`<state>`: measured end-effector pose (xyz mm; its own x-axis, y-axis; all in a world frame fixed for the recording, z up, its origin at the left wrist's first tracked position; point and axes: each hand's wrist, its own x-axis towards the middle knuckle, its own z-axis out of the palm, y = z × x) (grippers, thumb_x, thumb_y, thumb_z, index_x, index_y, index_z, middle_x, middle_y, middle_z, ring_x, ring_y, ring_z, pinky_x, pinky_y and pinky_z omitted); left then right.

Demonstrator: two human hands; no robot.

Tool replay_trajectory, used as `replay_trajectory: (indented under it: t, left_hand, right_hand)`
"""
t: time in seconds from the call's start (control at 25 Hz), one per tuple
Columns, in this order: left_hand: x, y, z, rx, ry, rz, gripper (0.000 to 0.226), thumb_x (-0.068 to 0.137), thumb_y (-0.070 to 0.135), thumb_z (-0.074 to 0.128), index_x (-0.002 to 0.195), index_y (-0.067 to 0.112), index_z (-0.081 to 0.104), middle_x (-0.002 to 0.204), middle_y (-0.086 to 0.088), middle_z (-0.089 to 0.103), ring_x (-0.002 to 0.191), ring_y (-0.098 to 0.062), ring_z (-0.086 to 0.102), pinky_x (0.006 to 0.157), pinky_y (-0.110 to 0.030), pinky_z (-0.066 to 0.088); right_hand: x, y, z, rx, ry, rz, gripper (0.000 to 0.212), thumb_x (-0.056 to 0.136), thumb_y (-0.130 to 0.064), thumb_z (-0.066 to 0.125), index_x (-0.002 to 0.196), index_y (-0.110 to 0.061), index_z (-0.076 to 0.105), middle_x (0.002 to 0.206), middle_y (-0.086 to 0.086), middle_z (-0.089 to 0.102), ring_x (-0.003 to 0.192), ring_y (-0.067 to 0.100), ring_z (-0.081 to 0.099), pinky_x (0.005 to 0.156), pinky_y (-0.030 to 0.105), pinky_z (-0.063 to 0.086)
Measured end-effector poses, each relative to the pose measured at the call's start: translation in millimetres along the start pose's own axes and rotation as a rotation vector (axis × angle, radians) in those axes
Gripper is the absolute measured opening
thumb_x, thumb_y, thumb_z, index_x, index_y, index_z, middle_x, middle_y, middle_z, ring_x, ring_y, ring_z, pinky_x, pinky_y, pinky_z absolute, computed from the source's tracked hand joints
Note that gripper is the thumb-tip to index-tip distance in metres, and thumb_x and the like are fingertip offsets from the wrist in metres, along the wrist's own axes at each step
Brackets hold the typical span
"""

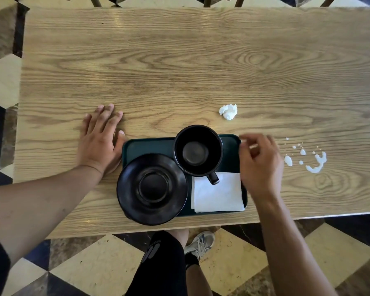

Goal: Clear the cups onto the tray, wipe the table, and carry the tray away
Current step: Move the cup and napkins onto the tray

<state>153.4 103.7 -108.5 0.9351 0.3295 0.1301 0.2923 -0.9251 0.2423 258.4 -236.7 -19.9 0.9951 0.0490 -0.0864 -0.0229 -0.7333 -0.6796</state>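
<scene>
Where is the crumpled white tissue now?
In the head view the crumpled white tissue lies on the bare table, just beyond the tray's far right corner, behind the black cup.

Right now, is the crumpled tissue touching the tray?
Apart. The head view shows the crumpled tissue lying on bare table wood beyond the tray, with a clear strip of wood between them.

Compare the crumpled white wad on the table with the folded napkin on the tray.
The crumpled wad is balled up and small; the folded napkin lies flat, square and much larger. The wad sits on the bare table, beyond the tray; the napkin lies on the tray, its far edge under the handle of the black cup. Both are white, and neither hand touches either.
</scene>
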Motion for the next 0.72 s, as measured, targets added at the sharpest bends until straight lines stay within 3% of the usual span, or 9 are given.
replay_trajectory:
  t: [0.08,0.2,0.32,0.48,0.72]
  left_hand:
    - [0.1,-0.7,0.4,0.004,0.005,0.002,0.053,0.097,0.032,0.040,0.144,0.010,0.051,0.159,-0.013,0.040,0.150,-0.032,0.030,0.124,-0.050,0.017]
    - [1.2,-1.8,1.3,0.021,0.029,0.018,0.052,0.097,0.032,0.040,0.142,0.010,0.052,0.157,-0.014,0.042,0.148,-0.034,0.033,0.122,-0.052,0.020]
    - [1.1,-2.2,1.8,0.021,0.034,0.027,0.052,0.097,0.032,0.041,0.142,0.010,0.053,0.157,-0.014,0.043,0.148,-0.035,0.034,0.122,-0.051,0.020]
    - [0.2,-2.5,2.8,0.022,0.028,0.013,0.052,0.096,0.032,0.041,0.143,0.011,0.052,0.157,-0.013,0.042,0.149,-0.033,0.032,0.123,-0.051,0.019]
    - [0.9,-2.4,2.6,0.028,0.026,0.013,0.053,0.096,0.032,0.041,0.143,0.010,0.052,0.157,-0.014,0.042,0.148,-0.034,0.033,0.122,-0.051,0.019]
  right_hand:
    - [46.3,-7.0,11.3,-0.009,-0.067,0.017,0.025,0.091,-0.031,0.067,0.116,-0.028,0.068,0.107,-0.005,0.059,0.069,0.000,0.058,0.066,0.001,0.036]
    - [94.8,-13.6,35.9,-0.090,-0.283,0.024,0.035,0.087,-0.046,0.070,0.119,-0.031,0.067,0.111,-0.005,0.057,0.091,0.010,0.060,0.071,0.011,0.037]
    - [98.7,-13.2,36.5,-0.055,-0.228,0.034,0.023,0.089,-0.040,0.067,0.106,-0.026,0.074,0.108,-0.003,0.069,0.097,0.012,0.064,0.078,0.018,0.044]
    - [43.8,-0.8,-2.4,0.077,-0.042,0.024,0.018,0.090,-0.032,0.070,0.108,-0.033,0.075,0.101,-0.010,0.063,0.072,-0.004,0.060,0.068,0.000,0.039]
    - [-16.4,31.4,-5.2,0.007,-0.191,-0.094,0.029,0.091,-0.013,0.073,0.118,-0.024,0.075,0.097,-0.011,0.062,0.075,0.006,0.061,0.071,0.005,0.040]
